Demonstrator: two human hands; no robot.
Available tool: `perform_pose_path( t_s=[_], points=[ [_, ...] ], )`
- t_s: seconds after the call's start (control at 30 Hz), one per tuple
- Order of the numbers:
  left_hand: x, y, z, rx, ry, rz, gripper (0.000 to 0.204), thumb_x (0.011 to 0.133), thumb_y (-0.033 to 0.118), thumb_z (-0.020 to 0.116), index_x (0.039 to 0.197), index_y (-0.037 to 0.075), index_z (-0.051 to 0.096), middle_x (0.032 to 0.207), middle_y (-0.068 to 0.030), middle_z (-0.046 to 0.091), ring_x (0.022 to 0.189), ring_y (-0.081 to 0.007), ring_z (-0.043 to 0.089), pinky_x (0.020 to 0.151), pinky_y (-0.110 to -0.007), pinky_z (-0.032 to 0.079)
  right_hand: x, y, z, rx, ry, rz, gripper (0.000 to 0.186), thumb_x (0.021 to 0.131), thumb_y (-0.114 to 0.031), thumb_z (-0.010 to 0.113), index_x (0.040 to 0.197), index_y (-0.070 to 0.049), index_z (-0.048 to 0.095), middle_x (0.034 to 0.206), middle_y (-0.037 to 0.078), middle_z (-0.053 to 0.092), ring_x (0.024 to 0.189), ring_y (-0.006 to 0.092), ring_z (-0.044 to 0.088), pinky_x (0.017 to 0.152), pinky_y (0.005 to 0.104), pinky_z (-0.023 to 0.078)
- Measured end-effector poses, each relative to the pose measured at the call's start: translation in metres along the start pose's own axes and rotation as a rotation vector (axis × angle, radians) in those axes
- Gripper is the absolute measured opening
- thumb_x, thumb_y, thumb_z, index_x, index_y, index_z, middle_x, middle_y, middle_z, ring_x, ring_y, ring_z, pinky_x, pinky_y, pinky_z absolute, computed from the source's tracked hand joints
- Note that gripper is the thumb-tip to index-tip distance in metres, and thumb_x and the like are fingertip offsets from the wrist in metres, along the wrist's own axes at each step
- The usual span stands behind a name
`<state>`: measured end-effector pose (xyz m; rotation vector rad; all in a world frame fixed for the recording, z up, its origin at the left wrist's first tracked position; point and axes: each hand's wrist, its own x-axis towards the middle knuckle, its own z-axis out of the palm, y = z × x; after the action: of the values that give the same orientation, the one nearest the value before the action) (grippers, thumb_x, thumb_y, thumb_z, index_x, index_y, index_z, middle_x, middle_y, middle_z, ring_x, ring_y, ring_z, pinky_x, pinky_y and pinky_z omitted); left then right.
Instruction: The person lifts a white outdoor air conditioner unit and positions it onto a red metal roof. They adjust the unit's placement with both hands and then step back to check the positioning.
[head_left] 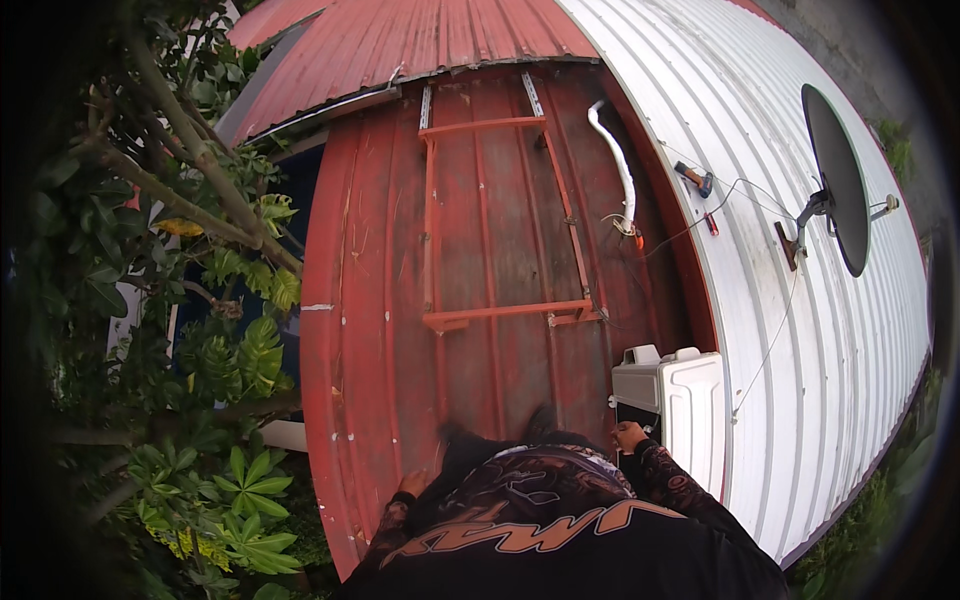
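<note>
My right hand (pixel 628 436) is at the left side of a white plastic-and-metal box unit (pixel 688 400), its fingers closed on something small that I cannot make out. A dark gap shows in that side of the unit. My left hand (pixel 413 484) hangs low over the red corrugated roof (pixel 370 400) by my dark-clad leg, its fingers loosely extended, holding nothing visible. My shirt and body fill the lower edge.
A rust-orange metal frame (pixel 508 307) lies ahead on the red roof, near a white insulated pipe (pixel 625 180). A hammer (pixel 695 178), red-handled tool (pixel 712 224) and satellite dish (pixel 835 170) with loose cables sit on the white roof. Trees (pixel 200 170) border the left edge.
</note>
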<state>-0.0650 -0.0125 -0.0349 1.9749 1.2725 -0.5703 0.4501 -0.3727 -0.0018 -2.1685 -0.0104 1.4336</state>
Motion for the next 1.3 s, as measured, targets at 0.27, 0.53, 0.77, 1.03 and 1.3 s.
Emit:
perform_pose_path(
  t_s=[0.27,0.53,0.77,1.03,1.3],
  points=[
    [0.013,-0.037,-0.054,0.333,-0.110,0.309,0.043,0.102,0.037,0.042,0.121,0.004,0.063,0.119,-0.0215,0.065,0.108,-0.0384,0.063,0.091,-0.047,0.051,0.001,0.031,0.057,0.110,-0.010,0.043,0.031,0.091,-0.020,0.062,0.116,-0.003,0.066,0.090,0.010,0.071,0.070,0.0227,0.071,0.056,0.0350,0.057],
    [0.053,-0.040,-0.115,-0.534,-0.079,-0.003,0.039,0.100,0.030,0.056,0.126,0.001,0.060,0.102,-0.0174,0.069,0.089,-0.0248,0.070,0.068,-0.035,0.056,-0.029,0.031,0.113,-0.627,0.025,-0.253,0.030,0.092,-0.022,0.059,0.116,-0.006,0.067,0.101,0.009,0.071,0.083,0.0245,0.071,0.069,0.0399,0.059],
    [0.104,-0.056,-0.135,-0.287,-0.138,-0.047,0.050,0.098,0.043,0.053,0.127,0.003,0.061,0.114,-0.0199,0.068,0.103,-0.0311,0.068,0.087,-0.040,0.053,-0.072,0.003,0.144,0.173,0.183,0.029,0.028,0.088,-0.019,0.063,0.105,0.002,0.068,0.082,0.014,0.071,0.068,0.0220,0.071,0.060,0.0347,0.056],
    [0.118,-0.048,-0.198,-0.104,-0.111,0.020,0.054,0.097,0.046,0.052,0.125,0.002,0.062,0.120,-0.0217,0.066,0.110,-0.0350,0.064,0.094,-0.042,0.049,-0.094,0.009,0.211,0.279,0.233,0.111,0.027,0.089,-0.017,0.062,0.109,0.001,0.067,0.084,0.012,0.071,0.066,0.0198,0.069,0.057,0.0338,0.056],
    [0.164,-0.073,-0.202,-0.440,-0.224,-0.181,0.053,0.098,0.043,0.054,0.129,0.000,0.060,0.121,-0.0177,0.066,0.113,-0.0279,0.063,0.097,-0.038,0.048,-0.099,0.056,0.267,0.292,0.199,-0.006,0.026,0.089,-0.014,0.062,0.111,-0.001,0.067,0.086,0.012,0.072,0.068,0.0212,0.069,0.056,0.0350,0.055]
  ],
)
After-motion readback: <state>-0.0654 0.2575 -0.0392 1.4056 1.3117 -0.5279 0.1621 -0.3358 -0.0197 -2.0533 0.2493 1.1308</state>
